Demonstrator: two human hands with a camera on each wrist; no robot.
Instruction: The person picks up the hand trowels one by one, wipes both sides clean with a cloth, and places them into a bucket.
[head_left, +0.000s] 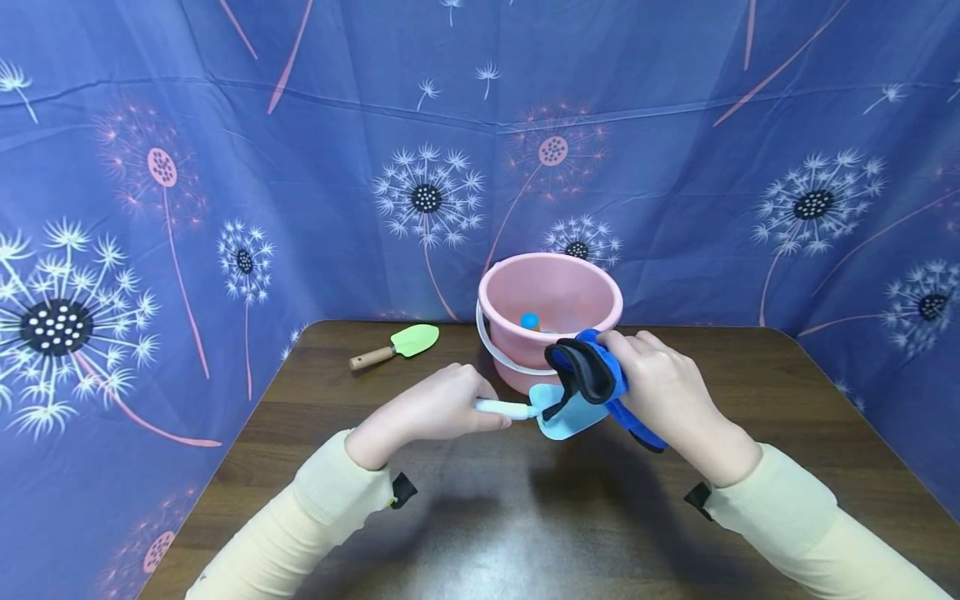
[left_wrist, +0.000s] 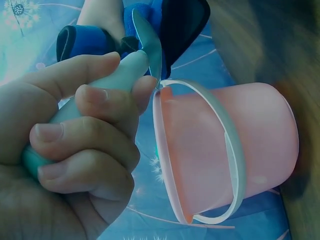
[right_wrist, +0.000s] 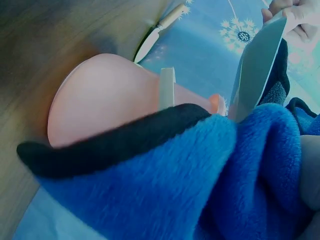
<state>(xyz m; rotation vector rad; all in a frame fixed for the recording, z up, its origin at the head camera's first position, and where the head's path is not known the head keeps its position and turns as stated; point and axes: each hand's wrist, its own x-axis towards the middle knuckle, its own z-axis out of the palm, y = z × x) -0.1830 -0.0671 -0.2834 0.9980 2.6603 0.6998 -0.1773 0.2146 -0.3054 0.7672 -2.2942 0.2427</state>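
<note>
Left hand (head_left: 438, 407): you grip the light-blue trowel (head_left: 517, 410).
Right hand (head_left: 670, 383): you clutch the blue cloth (head_left: 618, 385).
Trowel axis: crosswise, blade (head_left: 564, 427) nearer your right hand.

You can read no text, label, brand, number or sign in any view; the small dark mark (head_left: 202, 576) on your left sleeve (head_left: 281, 533), lower left of the head view, is too tiny to make out.

Bucket (head_left: 562, 292) on table (head_left: 450, 517), far side, object (head_left: 529, 321) inside; trowel (head_left: 406, 342) at bucket's nine o'clock; scoop (head_left: 576, 417), in left hand (head_left: 450, 404), at six; cloth item (head_left: 618, 385), in right hand (head_left: 663, 379), at five.
</note>
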